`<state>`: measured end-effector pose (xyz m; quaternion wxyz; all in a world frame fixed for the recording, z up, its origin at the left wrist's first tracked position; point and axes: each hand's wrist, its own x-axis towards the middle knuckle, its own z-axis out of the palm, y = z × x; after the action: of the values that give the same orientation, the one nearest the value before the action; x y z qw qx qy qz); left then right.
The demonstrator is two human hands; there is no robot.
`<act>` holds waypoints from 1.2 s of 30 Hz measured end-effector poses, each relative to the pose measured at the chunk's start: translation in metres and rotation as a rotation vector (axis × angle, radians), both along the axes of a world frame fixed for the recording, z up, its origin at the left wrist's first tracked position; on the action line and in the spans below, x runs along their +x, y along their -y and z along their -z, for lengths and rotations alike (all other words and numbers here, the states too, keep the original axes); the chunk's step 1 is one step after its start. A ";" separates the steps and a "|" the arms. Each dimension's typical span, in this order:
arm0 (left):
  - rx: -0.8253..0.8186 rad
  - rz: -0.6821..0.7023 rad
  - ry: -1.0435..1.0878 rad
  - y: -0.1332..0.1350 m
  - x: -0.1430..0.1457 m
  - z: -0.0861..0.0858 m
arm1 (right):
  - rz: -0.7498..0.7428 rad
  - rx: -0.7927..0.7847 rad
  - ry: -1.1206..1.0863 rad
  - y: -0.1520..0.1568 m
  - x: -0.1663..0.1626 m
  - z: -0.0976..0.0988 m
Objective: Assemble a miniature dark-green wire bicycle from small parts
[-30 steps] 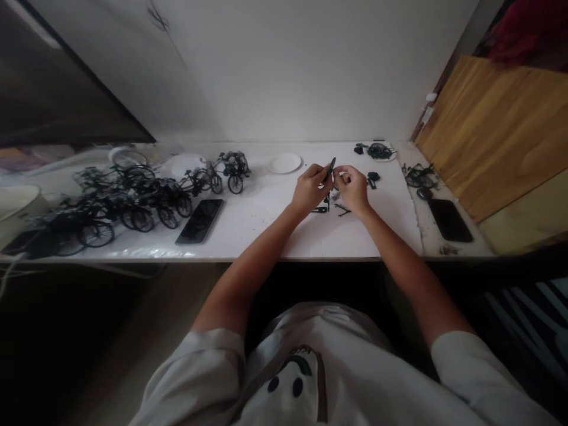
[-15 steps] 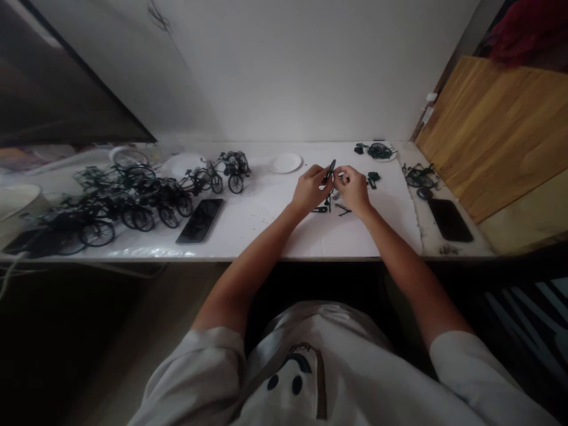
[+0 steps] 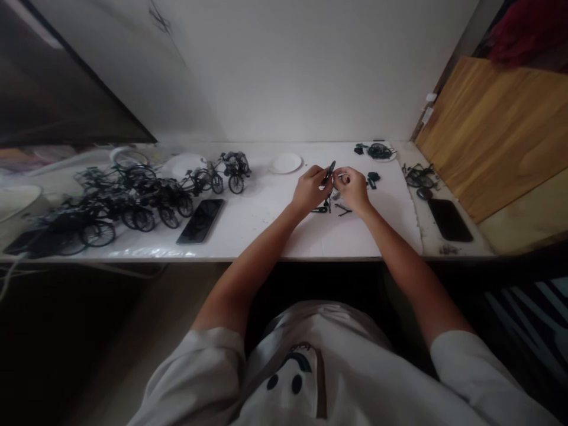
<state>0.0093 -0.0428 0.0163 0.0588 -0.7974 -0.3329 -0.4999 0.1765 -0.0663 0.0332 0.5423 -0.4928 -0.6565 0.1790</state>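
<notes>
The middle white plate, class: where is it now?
In the head view, the white plate sits toward the tabletop's back, left of the left hand and right of the model bicycles.

You face a plain pale wall (image 3: pixel 310 71) behind the white desk (image 3: pixel 239 228). To your right: a wood-grained panel (image 3: pixel 501 130), dimly lit.

Your worktop (image 3: pixel 242 219): white, set with blacks and dark greens.
Slim piece (image 3: pixel 331 170) in your left hand (image 3: pixel 309 187): near-black. Small loose parts (image 3: pixel 319 209): black. Model bicycles (image 3: pixel 142 201) to your left: black, some tinged dark green. Round plate (image 3: pixel 285 163): plain white. Phone (image 3: pixel 200 221) beside the bicycles: black. Your shirt (image 3: pixel 355 361): off-white, printed with two black ovals, a dark green arc and a brown stripe. Wooden board (image 3: pixel 501 130) to your right: yellow-brown, streaked grain. Cloth (image 3: pixel 526 32): deep red. Wall (image 3: pixel 310 71): grey.
</notes>
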 end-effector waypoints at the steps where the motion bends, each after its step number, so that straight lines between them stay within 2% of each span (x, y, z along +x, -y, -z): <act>1: -0.007 -0.005 0.001 0.000 0.000 0.000 | 0.001 0.001 0.001 0.001 0.000 0.000; 9: 0.021 0.024 0.057 0.000 0.002 0.000 | 0.025 0.070 0.061 0.007 -0.003 -0.002; 15: 0.027 -0.006 0.059 0.000 0.002 -0.001 | 0.031 0.050 0.056 0.007 -0.003 -0.001; 27: 0.007 0.031 0.061 0.002 0.001 -0.002 | 0.025 0.088 0.049 0.007 -0.004 -0.001; 36: 0.017 -0.014 0.049 0.002 0.002 -0.003 | 0.034 0.106 0.062 0.005 -0.003 0.002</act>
<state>0.0113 -0.0448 0.0190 0.0608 -0.7820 -0.3357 -0.5216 0.1733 -0.0717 0.0308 0.5501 -0.4796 -0.6731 0.1193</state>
